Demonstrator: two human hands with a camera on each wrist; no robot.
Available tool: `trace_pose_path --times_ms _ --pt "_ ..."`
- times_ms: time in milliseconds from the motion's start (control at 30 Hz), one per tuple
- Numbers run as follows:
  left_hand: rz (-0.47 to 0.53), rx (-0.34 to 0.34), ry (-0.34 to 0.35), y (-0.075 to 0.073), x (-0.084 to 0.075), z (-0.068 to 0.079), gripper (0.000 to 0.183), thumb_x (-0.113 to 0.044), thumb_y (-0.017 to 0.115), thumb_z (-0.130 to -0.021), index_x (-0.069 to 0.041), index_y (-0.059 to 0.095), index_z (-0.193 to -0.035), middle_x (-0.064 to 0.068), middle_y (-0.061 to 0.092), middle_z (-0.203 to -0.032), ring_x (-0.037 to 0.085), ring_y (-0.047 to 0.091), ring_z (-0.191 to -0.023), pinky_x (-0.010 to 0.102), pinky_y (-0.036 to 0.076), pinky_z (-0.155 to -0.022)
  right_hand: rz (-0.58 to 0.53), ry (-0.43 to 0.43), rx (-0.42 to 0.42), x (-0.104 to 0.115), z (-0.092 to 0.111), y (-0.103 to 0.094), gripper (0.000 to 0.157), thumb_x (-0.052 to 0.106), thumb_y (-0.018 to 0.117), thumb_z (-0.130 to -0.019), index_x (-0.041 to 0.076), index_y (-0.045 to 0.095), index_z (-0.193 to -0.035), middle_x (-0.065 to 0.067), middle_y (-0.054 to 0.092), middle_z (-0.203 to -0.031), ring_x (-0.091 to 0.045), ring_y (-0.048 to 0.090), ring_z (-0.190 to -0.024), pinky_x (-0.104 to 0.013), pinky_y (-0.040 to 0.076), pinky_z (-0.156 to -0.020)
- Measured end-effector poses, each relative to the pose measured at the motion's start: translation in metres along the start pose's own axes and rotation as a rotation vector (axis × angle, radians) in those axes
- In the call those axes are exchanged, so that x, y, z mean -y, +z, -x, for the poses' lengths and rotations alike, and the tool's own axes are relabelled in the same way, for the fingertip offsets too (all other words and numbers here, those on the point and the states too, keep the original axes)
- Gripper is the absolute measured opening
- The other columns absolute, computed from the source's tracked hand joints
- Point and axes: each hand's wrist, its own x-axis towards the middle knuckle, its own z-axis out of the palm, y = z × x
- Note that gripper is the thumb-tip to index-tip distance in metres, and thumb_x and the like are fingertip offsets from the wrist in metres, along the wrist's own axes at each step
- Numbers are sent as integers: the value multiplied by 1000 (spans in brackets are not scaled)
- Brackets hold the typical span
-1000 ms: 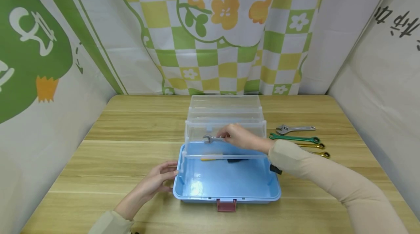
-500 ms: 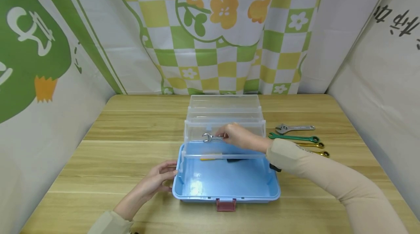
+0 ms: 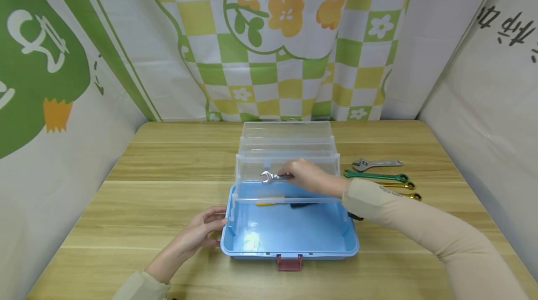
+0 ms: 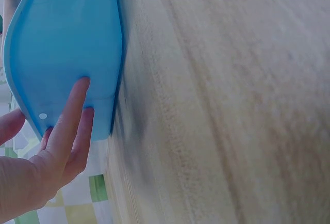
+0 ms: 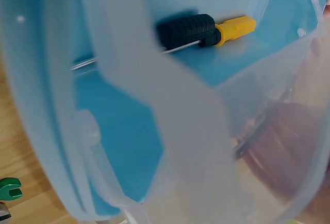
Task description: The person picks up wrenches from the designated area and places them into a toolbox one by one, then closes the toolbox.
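My right hand [image 3: 306,176] pinches a silver wrench [image 3: 267,177] over the clear upper tray [image 3: 248,167] of a blue toolbox [image 3: 290,239]. The wrench's open end points left. In the right wrist view this hand [image 5: 289,146] shows blurred through the clear plastic. My left hand [image 3: 201,230] touches the toolbox's left side, its fingers [image 4: 69,115] extended against the outer wall and its thumb near the rim. Inside the toolbox, behind the tray's front, lie a screwdriver with a black handle [image 5: 185,30] and one with a yellow handle [image 5: 238,28].
Right of the toolbox lie an adjustable wrench [image 3: 380,165], a green ratchet wrench [image 3: 378,176] and two gold wrenches, partly covered by the right sleeve [image 3: 374,199]. A maroon latch [image 3: 289,263] hangs at the toolbox front. Wooden tabletop [image 3: 168,160] surrounds it.
The wrench's open end has tilted a little and shifted slightly within the same spot over the tray. The right hand has barely moved, and the left hand stays at the toolbox side.
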Motion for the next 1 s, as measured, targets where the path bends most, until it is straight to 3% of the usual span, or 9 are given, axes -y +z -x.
trace_pose_path --times_ms 167,500,700,1000 --pt "1 -1 0 0 0 0 56 -16 51 -88 12 25 -129 27 43 -121 22 54 -96 46 52 -75 42 14 5 1 2 0 19 -1 63 -78 3 67 -96 -7 66 -93 -18 61 -89 -21 52 -75" --pt "-3 -3 -4 0 1 -1 55 -16 50 -90 12 25 -130 28 42 -122 24 54 -97 46 52 -74 105 122 43 7 1 1 22 2 58 -83 8 65 -103 -4 65 -100 -17 59 -96 -26 50 -81" --pt "-5 -4 -6 1 1 -1 55 -17 50 -90 12 25 -130 29 41 -122 24 53 -97 46 52 -75 75 113 41 6 1 -1 21 1 57 -83 7 66 -102 -4 65 -100 -17 59 -95 -26 51 -80" --pt "-6 12 6 1 1 1 55 -16 49 -90 13 24 -129 29 41 -122 25 53 -98 45 52 -74 -60 24 10 1 11 -5 22 -2 61 -79 0 63 -101 -11 62 -101 -22 59 -94 -26 52 -79"
